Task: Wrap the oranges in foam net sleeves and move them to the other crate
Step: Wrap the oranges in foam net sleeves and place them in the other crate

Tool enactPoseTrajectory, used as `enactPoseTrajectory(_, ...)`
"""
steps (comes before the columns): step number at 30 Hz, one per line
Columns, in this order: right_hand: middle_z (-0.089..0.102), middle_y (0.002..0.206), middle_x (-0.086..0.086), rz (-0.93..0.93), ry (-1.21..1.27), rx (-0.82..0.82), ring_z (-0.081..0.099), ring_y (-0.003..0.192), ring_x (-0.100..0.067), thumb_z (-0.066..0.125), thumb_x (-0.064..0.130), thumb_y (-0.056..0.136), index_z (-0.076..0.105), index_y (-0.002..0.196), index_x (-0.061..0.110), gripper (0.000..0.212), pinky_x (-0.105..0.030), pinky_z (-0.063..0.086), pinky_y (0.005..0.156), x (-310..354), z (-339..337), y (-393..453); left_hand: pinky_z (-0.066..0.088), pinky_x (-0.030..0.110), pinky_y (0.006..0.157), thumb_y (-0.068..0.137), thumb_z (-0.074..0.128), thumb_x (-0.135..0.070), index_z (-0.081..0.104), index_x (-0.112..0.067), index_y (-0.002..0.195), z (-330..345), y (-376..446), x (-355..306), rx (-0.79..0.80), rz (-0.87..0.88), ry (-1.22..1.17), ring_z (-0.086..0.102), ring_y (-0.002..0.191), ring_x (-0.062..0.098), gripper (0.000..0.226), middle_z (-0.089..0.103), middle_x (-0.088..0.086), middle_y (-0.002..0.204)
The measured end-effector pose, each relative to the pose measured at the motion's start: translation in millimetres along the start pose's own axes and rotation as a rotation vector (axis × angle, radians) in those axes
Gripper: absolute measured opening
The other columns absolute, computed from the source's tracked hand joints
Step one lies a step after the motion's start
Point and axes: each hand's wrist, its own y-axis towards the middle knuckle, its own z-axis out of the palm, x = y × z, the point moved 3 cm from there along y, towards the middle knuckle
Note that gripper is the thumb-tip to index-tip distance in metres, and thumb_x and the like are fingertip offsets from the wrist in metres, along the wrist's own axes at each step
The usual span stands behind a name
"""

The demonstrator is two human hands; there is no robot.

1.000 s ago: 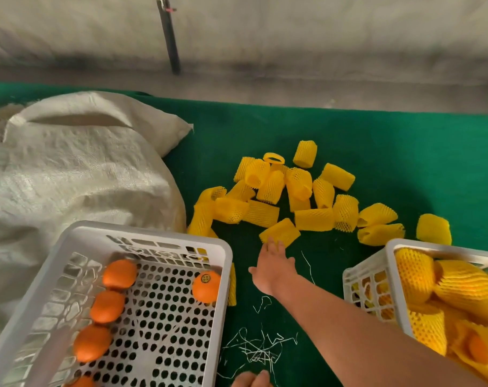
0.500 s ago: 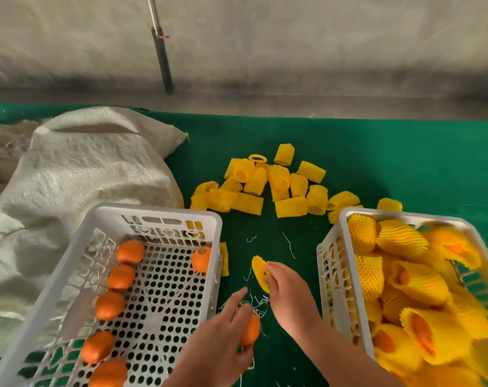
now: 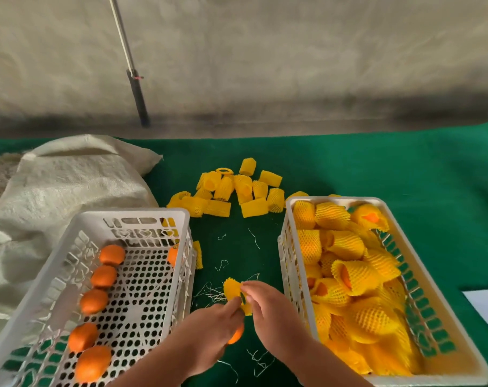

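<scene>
My left hand (image 3: 212,328) cups a bare orange (image 3: 236,335), mostly hidden under the palm. My right hand (image 3: 270,311) pinches a yellow foam net sleeve (image 3: 233,289) between the two crates, and my left fingertips touch that sleeve too. The white crate on the left (image 3: 55,277) holds several bare oranges (image 3: 103,276). The white crate on the right (image 3: 288,263) is packed with sleeved oranges (image 3: 348,272). A pile of empty yellow sleeves (image 3: 228,194) lies on the green cloth beyond both crates.
A white woven sack (image 3: 55,191) bulges at the left behind the left crate. Green cloth (image 3: 404,174) covers the table. One sleeve (image 3: 198,254) leans against the left crate's outer wall. Thin foam shreds (image 3: 209,293) litter the gap. A pole (image 3: 136,90) stands behind.
My right hand took a sleeve from the pile and brought it back between the crates. My left hand came up with an orange and now meets the sleeve. The view tilted up.
</scene>
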Motion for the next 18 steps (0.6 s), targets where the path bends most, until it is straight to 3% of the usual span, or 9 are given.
enactPoseTrajectory(4,0.055,0.143,0.01,-0.026,-0.063,0.042,0.062,0.11,-0.002,0.046,0.026,0.11,0.065,0.13,0.027,0.028,-0.01,0.047,0.091,0,-4,-16,0.056,0.04,0.072,0.086,0.066,-0.003,0.036,-0.01,0.148,1,0,-17,0.056,0.067,0.143,0.054,0.091,0.021,0.069,0.031,0.011,0.151)
enactPoseTrajectory(8,0.039,0.161,0.004,-0.01,-0.192,0.231,0.063,0.119,-0.015,0.041,0.031,0.109,0.067,0.133,0.025,0.036,-0.025,0.052,0.096,-3,-4,-22,0.054,0.036,0.052,0.079,0.075,-0.002,0.047,-0.006,0.138,3,-10,-32,0.088,0.154,0.245,0.054,0.073,0.019,0.065,0.051,0.011,0.13)
enactPoseTrajectory(9,0.046,0.155,0.001,-0.025,-0.23,0.264,0.063,0.118,-0.018,0.038,0.033,0.109,0.07,0.127,0.022,0.038,-0.03,0.052,0.098,-2,-3,-23,0.052,0.033,0.048,0.078,0.078,-0.005,0.051,-0.006,0.135,3,-14,-35,0.09,0.176,0.274,0.053,0.069,0.016,0.063,0.054,0.009,0.124)
enactPoseTrajectory(11,0.063,0.118,-0.001,-0.014,-0.265,0.282,0.063,0.095,-0.02,0.036,0.031,0.108,0.07,0.108,0.014,0.038,-0.04,0.055,0.091,-2,-4,-23,0.046,0.03,0.047,0.078,0.079,-0.004,0.053,-0.006,0.132,5,-20,-40,0.122,0.198,0.298,0.049,0.068,0.015,0.06,0.054,0.006,0.12)
enactPoseTrajectory(13,0.059,0.089,-0.003,0.047,-0.293,0.24,0.053,0.074,-0.018,0.04,0.025,0.107,0.065,0.096,0.009,0.032,-0.037,0.052,0.075,-6,-2,-24,0.041,0.032,0.051,0.08,0.076,0.002,0.05,-0.004,0.133,5,-24,-44,0.16,0.192,0.279,0.047,0.072,0.016,0.06,0.051,0.009,0.123)
enactPoseTrajectory(16,0.059,0.077,0.003,0.192,-0.233,0.06,0.051,0.063,-0.008,0.059,0.036,0.103,0.066,0.086,0.016,0.028,-0.022,0.041,0.06,-7,-4,-28,0.046,0.036,0.06,0.083,0.072,0.003,0.042,-0.008,0.139,1,-31,-50,0.148,0.152,0.258,0.051,0.084,0.021,0.064,0.041,0.012,0.138)
enactPoseTrajectory(18,0.063,0.08,0.005,0.278,-0.2,-0.031,0.058,0.069,-0.007,0.067,0.037,0.099,0.07,0.089,0.018,0.021,-0.022,0.048,0.063,-12,-1,-30,0.05,0.039,0.067,0.085,0.07,0.003,0.036,-0.012,0.143,2,-35,-52,0.155,0.114,0.23,0.054,0.093,0.025,0.07,0.031,0.014,0.15)
